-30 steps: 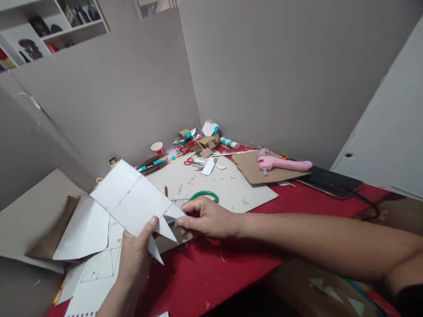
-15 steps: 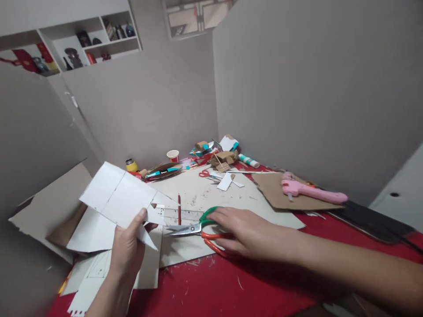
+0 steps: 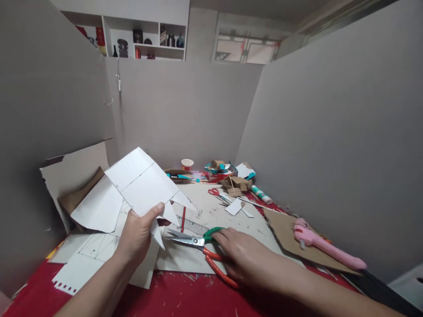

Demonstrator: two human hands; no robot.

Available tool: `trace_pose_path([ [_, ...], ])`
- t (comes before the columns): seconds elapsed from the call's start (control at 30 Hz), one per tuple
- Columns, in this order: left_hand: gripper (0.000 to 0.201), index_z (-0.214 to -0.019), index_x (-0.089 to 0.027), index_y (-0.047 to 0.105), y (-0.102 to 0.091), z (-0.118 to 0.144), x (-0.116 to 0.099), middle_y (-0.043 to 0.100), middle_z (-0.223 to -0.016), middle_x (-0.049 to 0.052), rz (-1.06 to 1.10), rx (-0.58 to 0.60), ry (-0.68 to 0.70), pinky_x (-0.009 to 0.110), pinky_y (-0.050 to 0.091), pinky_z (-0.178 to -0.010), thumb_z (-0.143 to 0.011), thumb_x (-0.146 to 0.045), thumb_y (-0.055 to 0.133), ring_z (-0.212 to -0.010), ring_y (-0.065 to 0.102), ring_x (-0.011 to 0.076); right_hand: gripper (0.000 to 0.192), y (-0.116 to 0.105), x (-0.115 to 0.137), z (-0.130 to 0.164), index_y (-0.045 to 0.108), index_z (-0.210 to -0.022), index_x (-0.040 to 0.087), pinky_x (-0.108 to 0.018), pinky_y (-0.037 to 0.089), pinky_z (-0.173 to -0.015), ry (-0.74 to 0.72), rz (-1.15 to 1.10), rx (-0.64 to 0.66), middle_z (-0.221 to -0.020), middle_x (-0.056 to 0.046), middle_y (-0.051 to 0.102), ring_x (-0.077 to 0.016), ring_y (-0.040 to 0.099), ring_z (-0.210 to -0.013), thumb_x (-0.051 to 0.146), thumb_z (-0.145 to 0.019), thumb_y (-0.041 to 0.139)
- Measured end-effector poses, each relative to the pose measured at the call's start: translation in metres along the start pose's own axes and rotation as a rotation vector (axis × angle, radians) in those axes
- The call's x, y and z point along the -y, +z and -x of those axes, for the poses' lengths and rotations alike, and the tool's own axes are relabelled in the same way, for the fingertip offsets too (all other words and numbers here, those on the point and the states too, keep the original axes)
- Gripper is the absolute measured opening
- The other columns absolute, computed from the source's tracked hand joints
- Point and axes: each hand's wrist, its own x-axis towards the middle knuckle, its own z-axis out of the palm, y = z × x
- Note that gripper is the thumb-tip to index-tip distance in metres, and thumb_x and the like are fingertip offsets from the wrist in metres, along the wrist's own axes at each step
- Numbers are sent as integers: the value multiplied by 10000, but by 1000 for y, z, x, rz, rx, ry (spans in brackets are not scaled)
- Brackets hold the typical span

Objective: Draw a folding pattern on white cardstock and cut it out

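Pinched between the thumb and fingers of my left hand (image 3: pixel 140 229) is a white card piece (image 3: pixel 142 180) with ruled lines and pointed tabs on its lower right side. My right hand (image 3: pixel 246 253) grips scissors (image 3: pixel 196 241) with a green and an orange handle. Their blades point left, slightly apart, close to the card's tabs but not visibly cutting it. Some of my right fingers are hidden behind the handles. Beneath lie a clear ruler (image 3: pixel 194 226) and a red pencil (image 3: pixel 183 219), partly covered.
A large pale board (image 3: pixel 185 262) lies on the red tabletop (image 3: pixel 185 295). At right, a pink glue gun (image 3: pixel 325 244) rests on brown cardboard (image 3: pixel 280 229). Drawn paper sheets (image 3: pixel 95 251) lie at left. Red-handled scissors (image 3: pixel 214 192), cardboard scraps (image 3: pixel 236 185) and a paper cup (image 3: pixel 187 164) stand farther back.
The camera view has swung left and tilted up, so the scene sits farther right and lower. Both hands keep their holds; the scissors and card remain close together.
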Motion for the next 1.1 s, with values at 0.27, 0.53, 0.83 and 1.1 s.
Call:
trace_pose_path([
  [0.27, 312, -915, -130, 736, -4, 1, -4, 729, -846, 62, 28, 2, 23, 266, 561, -573, -665, -287, 834, -715, 656, 176, 276, -1, -7, -6, 586, -952, 163, -292, 369, -593, 97, 49, 132, -911, -108, 653, -237, 603, -749, 197, -679, 607],
  [0.53, 386, -1009, -141, 720, -6, -2, -14, 722, -883, 60, 77, -33, 58, 278, 566, -578, -662, -275, 824, -747, 647, 182, 295, -5, -9, 17, 548, -796, 209, -301, 392, -593, 158, -87, -96, -718, -61, 643, -201, 537, -633, 493, -869, 522],
  [0.83, 394, -1008, -140, 703, -2, 5, -10, 715, -953, 72, 52, 11, 29, 285, 565, -599, -668, -296, 826, -786, 637, 193, 318, -32, 11, 52, 644, -885, 222, -258, 497, -705, 112, -349, -22, -819, -42, 670, -208, 599, -767, 495, -890, 481],
  [1.1, 327, -946, -154, 699, 0, 6, -4, 706, -935, 48, 8, 54, 14, 281, 560, -608, -694, -328, 813, -785, 637, 187, 318, -40, 21, 43, 667, -852, 206, -270, 493, -704, 90, -406, 4, -775, -48, 627, -207, 562, -748, 467, -890, 488],
])
